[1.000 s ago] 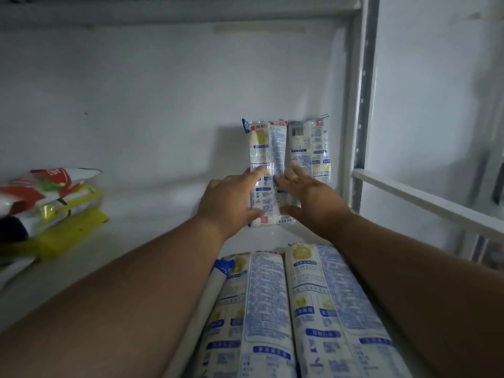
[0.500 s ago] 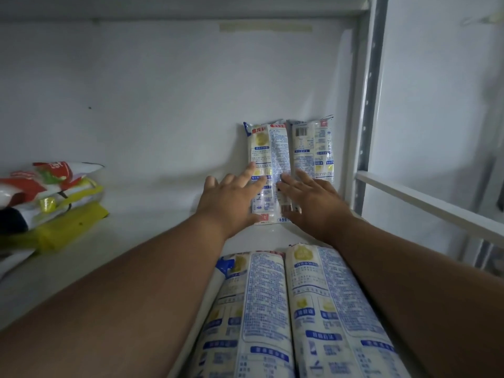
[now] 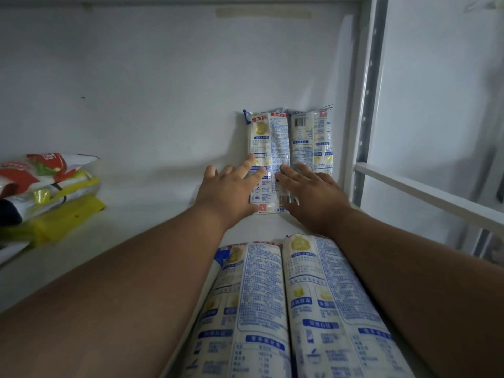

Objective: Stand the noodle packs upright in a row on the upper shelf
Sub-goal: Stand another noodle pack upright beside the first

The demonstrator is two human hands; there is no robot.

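Note:
Two white-and-blue noodle packs stand upright against the back wall at the shelf's right end. The left pack [image 3: 268,143] has my left hand [image 3: 231,190] pressing its lower left with straight fingers, and my right hand [image 3: 311,193] pressing its lower right. The right pack [image 3: 312,140] stands beside it, next to the shelf post. Two more noodle packs [image 3: 253,309] [image 3: 332,301] lie flat side by side at the front, between my forearms.
A pile of red, white and yellow bags [image 3: 46,192] lies at the left of the white shelf [image 3: 141,230]. A perforated metal post [image 3: 366,105] and a white rail [image 3: 425,192] bound the right side.
Both hands have slid lower on the left upright pack, which now stands straighter against the wall. The right pack and the lying packs have not moved.

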